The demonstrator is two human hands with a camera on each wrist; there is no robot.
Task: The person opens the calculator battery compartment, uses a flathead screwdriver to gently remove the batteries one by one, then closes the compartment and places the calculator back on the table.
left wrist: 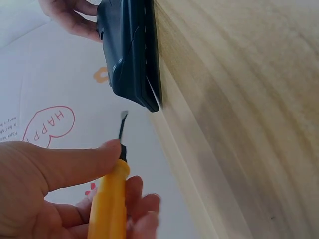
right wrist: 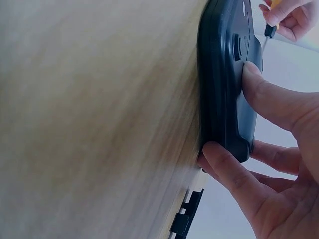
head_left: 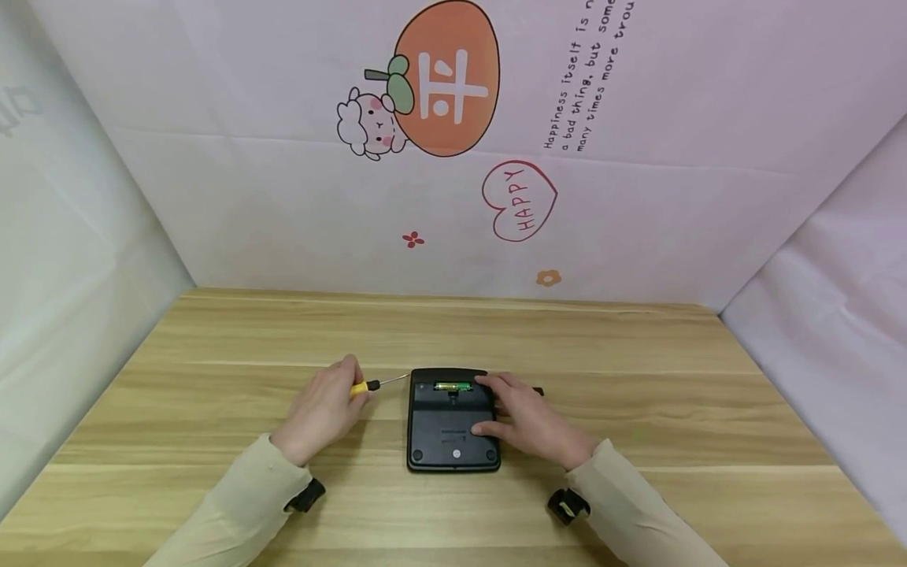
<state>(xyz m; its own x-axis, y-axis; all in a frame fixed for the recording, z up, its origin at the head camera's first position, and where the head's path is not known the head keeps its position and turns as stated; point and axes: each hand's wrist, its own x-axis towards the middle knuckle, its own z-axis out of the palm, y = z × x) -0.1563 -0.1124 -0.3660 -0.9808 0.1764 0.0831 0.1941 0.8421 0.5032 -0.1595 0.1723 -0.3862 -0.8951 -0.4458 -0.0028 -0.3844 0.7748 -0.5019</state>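
Observation:
A black calculator [head_left: 453,433] lies face down on the table, its battery slot uncovered. Inside that slot sits a green and yellow battery [head_left: 452,387]. My left hand [head_left: 324,405] grips the yellow handle of a flat-tipped screwdriver [left wrist: 108,204], thumb along its neck. The screwdriver's tip is close to the calculator's far left corner; whether they touch, I cannot tell. On the right side, my right hand [head_left: 531,421] holds the calculator, with the thumb [right wrist: 254,74] on its back and other fingers at its edge.
A small black plastic piece [right wrist: 187,216], perhaps the battery cover, lies on the wooden table [head_left: 638,378] just beyond my right hand. White printed sheets [head_left: 283,197] stand behind the table and along both sides.

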